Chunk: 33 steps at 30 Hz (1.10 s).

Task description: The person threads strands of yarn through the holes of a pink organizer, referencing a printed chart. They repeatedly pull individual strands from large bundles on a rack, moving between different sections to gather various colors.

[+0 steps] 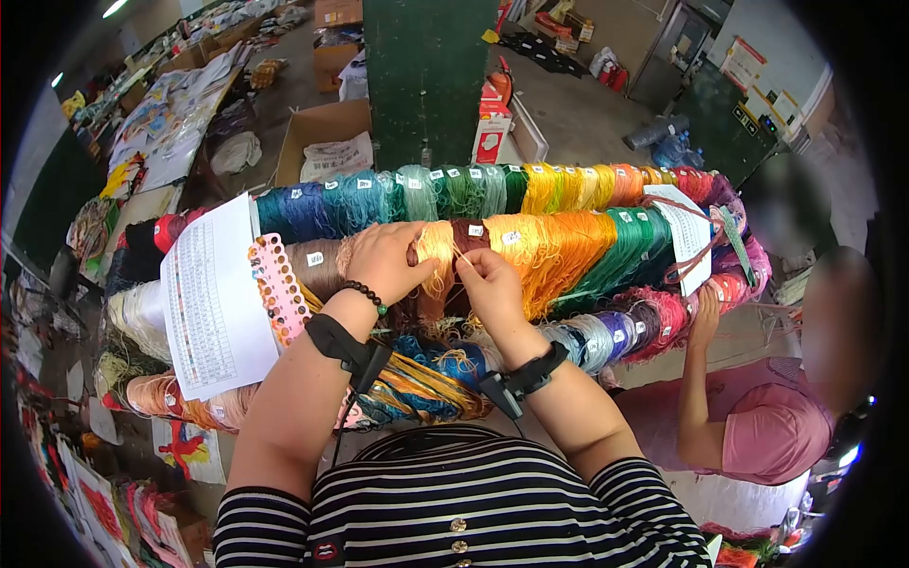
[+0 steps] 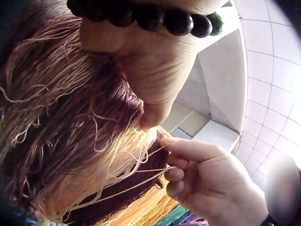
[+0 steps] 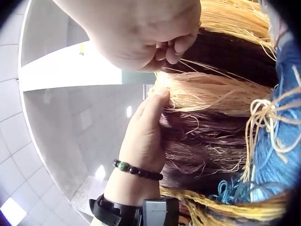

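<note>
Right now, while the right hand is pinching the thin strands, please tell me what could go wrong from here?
The peach strands pinched by the right hand look thin, so a sharp pull might snap them. They pass across the dark brown skein, where they could snag. The peach skein has loose threads near the left hand, so tugging may drag out extra ones and tangle them.

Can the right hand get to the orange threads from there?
Probably yes: the right hand is close beside the orange threads with nothing seen between them, though it's pinching pale strands.
</note>
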Tool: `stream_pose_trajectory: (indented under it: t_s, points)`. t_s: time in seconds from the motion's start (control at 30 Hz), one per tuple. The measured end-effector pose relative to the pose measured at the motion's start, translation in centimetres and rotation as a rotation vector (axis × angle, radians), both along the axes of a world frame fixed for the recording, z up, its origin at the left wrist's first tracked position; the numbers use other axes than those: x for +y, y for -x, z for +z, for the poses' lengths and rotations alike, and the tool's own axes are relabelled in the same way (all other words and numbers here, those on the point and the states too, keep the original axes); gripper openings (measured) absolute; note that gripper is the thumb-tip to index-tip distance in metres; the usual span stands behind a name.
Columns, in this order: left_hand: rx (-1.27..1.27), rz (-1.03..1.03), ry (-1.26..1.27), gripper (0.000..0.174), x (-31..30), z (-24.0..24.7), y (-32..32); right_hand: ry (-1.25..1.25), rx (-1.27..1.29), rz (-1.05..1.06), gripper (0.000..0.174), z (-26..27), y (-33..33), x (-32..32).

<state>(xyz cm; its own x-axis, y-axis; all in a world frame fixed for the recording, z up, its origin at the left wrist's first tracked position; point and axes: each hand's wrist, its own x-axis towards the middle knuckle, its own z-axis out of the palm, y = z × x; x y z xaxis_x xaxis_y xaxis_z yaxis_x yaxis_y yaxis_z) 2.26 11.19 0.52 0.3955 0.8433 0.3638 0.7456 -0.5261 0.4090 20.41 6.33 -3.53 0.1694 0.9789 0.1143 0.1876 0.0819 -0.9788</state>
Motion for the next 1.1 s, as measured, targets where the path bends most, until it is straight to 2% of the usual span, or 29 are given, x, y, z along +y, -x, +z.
stream_pose_trajectory:
  t_s: [0.1, 0.2, 0.3, 0.4, 0.5, 0.57, 0.63, 0.67, 0.7, 0.8, 0.83, 0.9, 0.97, 1.0, 1.03, 1.07, 1.1]
  points:
    - [0.017, 0.018, 0.043, 0.060, -0.1, 0.0, -0.1, -0.054, -0.006, 0.036, 0.006, 0.4, -0.7, -0.7]
    - [0.136, 0.021, -0.140, 0.064, -0.5, 0.1, -1.0, -0.087, 0.053, 0.071, 0.006, -0.1, -1.3, -0.6]
    - [0.129, -0.078, 0.030, 0.065, -0.5, 0.3, -2.2, 0.012, 0.274, 0.166, 0.009, 0.3, -1.8, -0.1]
    - [0.158, -0.067, -0.071, 0.062, -0.6, -0.2, -2.6, 0.068, 0.015, 0.094, 0.013, 1.1, -2.3, 0.5]
    - [0.161, -0.079, -0.146, 0.060, 0.0, -1.0, -2.6, 0.083, -0.244, 0.048, 0.015, 3.6, -3.8, -1.4]
    - [0.158, -0.084, -0.140, 0.059, 0.1, -1.0, -2.5, -0.034, -0.176, -0.022, 0.014, 5.8, -6.0, -4.1]
    - [0.148, -0.087, -0.137, 0.059, 0.4, -1.3, -2.5, 0.008, -0.048, -0.088, 0.011, 9.1, -9.9, -8.3]
    - [0.139, -0.089, -0.138, 0.058, 0.5, -1.3, -2.5, 0.002, 0.113, -0.167, 0.009, 10.5, -11.8, -10.9]
    - [0.138, -0.088, -0.117, 0.058, 0.5, -1.3, -2.5, -0.057, 0.205, -0.272, 0.010, 11.7, -13.7, -13.4]
    - [0.137, -0.087, -0.063, 0.058, 0.5, -1.1, -2.4, -0.287, 0.463, -0.327, 0.015, 15.3, -21.4, -23.2]
    - [0.137, -0.084, -0.079, 0.059, 0.5, -1.0, -2.4, -0.340, 0.431, -0.562, 0.016, 16.8, -22.3, -26.6]
    - [0.138, -0.074, -0.107, 0.059, 0.4, -1.1, -2.3, -0.471, 0.359, -0.641, 0.015, 15.8, -30.8, -36.7]
    - [0.147, -0.082, -0.089, 0.060, 0.6, -1.3, -2.3, -0.485, 0.498, -0.908, 0.015, 12.1, -44.3, -52.3]
    - [0.156, -0.077, -0.084, 0.060, 0.5, -1.2, -2.2, -0.546, 0.252, -1.283, 0.018, 12.7, -41.1, -51.6]
    - [0.163, -0.070, -0.082, 0.061, 0.5, -1.0, -2.3, -0.487, 0.008, -1.706, 0.021, 13.2, -37.8, -50.8]
    - [0.155, -0.088, -0.047, 0.062, 0.5, -0.7, -2.4, -0.280, -0.511, -1.539, 0.027, 11.4, -39.2, -52.6]
    - [0.146, -0.099, -0.011, 0.063, 0.5, -0.4, -2.5, -0.058, -0.900, -1.519, 0.027, 12.1, -33.8, -47.6]
